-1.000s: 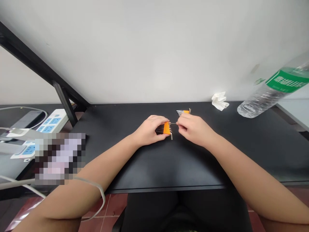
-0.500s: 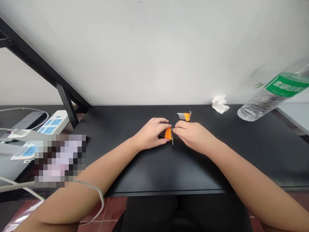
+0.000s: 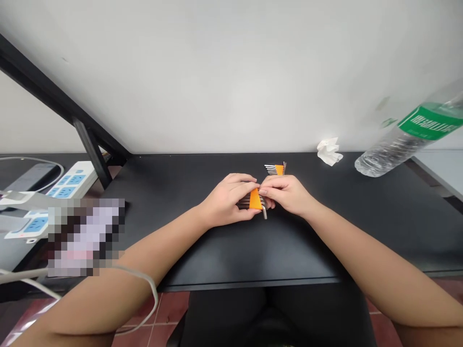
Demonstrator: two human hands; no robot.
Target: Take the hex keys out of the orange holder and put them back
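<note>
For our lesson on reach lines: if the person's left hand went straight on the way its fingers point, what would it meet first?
The right hand, most likely: the left hand grips the orange hex key set and points rightward at it, fingertips apparently touching.

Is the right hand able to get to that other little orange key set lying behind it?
Probably yes: the spare key set lies just beyond the right hand on bare table, nothing between. But it is pinching the nearer key set, held with the left hand.

the water bottle [image 3: 408, 137] runs off the right edge; a pixelated patch [image 3: 86, 237] hides something.
</note>
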